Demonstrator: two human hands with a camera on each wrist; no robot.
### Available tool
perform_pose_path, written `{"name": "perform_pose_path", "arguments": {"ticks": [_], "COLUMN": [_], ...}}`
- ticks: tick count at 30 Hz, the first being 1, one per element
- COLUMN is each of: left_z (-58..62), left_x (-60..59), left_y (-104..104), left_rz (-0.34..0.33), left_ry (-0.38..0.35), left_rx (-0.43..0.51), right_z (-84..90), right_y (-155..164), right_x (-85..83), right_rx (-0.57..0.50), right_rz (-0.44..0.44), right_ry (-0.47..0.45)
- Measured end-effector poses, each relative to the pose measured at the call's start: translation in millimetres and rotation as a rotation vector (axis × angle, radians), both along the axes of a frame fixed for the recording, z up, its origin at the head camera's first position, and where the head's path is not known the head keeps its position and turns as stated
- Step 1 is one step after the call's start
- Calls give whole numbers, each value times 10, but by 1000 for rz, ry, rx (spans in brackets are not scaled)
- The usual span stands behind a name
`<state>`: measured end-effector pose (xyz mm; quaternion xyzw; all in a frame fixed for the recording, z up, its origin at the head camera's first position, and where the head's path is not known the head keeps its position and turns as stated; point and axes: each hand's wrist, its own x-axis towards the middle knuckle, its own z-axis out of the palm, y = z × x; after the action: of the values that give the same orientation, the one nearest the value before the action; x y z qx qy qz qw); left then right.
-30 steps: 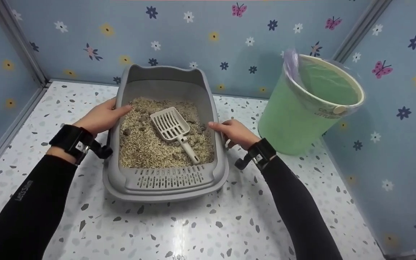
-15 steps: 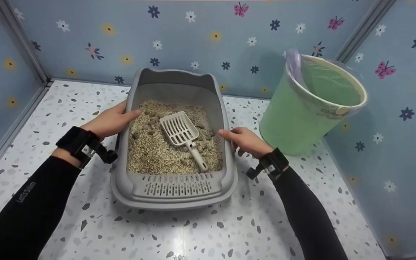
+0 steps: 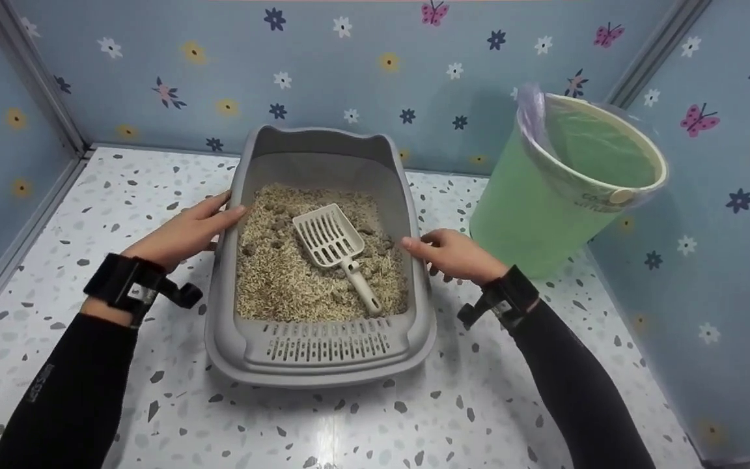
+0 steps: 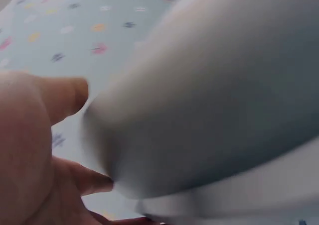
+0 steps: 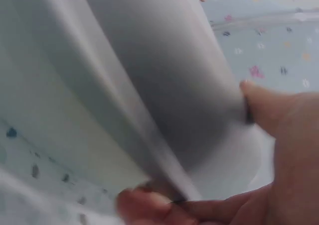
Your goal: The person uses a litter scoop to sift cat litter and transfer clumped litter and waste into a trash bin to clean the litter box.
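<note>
A grey litter box (image 3: 323, 372) with a raised back wall is between my two hands in the head view. It holds pale litter pellets (image 3: 271, 286) with darker clumps among them. A beige slotted litter scoop (image 3: 329, 238) lies on the litter, its handle toward the front right. My left hand (image 3: 176, 238) holds the box's left side, thumb at the rim and fingers outside. On the opposite side my right hand (image 3: 459, 254) grips the rim, its thumb on top. In the right wrist view its fingers (image 5: 144, 205) curl below the box's lip; both wrist views are blurred.
A green waste bin (image 3: 525, 215) with a translucent purple liner (image 3: 531, 120) stands to the right, close to my right hand. The white speckled floor (image 3: 271, 430) ends at blue flowered walls (image 3: 323, 71) behind and at both sides.
The litter box has shifted right and a little toward me, with the scoop and litter in it. My right hand has moved along with it; my left hand sits slightly lower on the side.
</note>
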<state>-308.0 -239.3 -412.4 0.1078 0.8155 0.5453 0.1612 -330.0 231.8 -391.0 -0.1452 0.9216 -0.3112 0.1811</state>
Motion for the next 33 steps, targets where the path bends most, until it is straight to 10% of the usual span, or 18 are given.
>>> {"name": "perform_pose_path", "arguments": {"ticks": [5, 10, 20, 33], "left_z": [-113, -215, -307, -318], "left_x": [45, 80, 55, 95], "left_y": [-122, -173, -73, -78], "left_rz": [-3, 44, 87, 89], "left_ry": [0, -21, -43, -68], "left_rx": [49, 48, 95, 72], "right_z": [452, 672, 206, -26], "right_y": [-246, -797, -1415, -1403], "right_x": [174, 269, 138, 51], "right_rx": [147, 240, 735, 745], "right_rz": [31, 174, 301, 302], "right_ry": [204, 219, 211, 123]}}
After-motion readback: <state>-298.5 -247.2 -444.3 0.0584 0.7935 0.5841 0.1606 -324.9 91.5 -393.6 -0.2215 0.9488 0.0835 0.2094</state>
